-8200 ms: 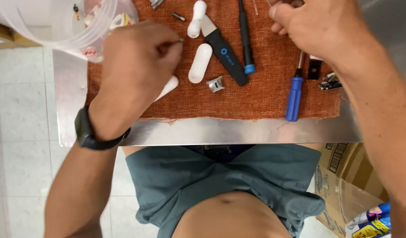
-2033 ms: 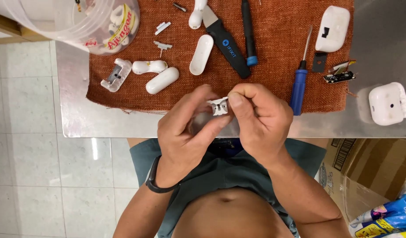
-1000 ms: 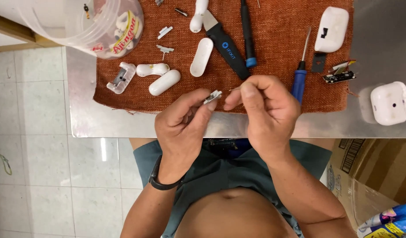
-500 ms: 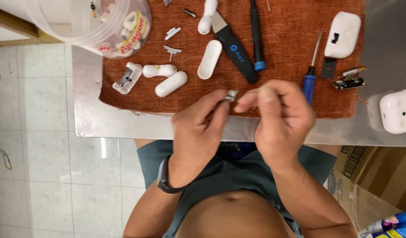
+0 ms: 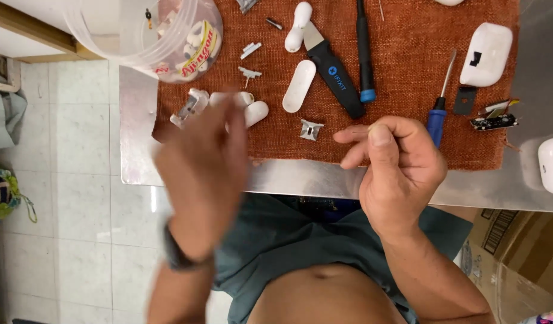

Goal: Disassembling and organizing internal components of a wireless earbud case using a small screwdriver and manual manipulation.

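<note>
Small, silvery, square metal clip (image 5: 310, 129) lies on the rust-orange woven cloth mat (image 5: 402, 90), near the mat's front edge and between the two hands, touched by neither. Just beside it to the right, the right hand (image 5: 396, 165) hovers over the mat's edge with thumb and forefinger pressed together at the tips, the other fingers curled loosely; whether anything is pinched there cannot be told. The left hand (image 5: 201, 174) is blurred, its fingers roughly together and pointing toward the white oval plastic shells (image 5: 243, 108) at the mat's left part; its grip cannot be told, and it appears to hold nothing. Behind the clip lie a long white capsule-shaped shell (image 5: 298, 86), a black flat-bladed prying tool (image 5: 333, 75) and a slim black screwdriver with a blue tip collar (image 5: 363, 51). A blue-handled screwdriver (image 5: 438, 114) lies just right of the right hand.
</note>
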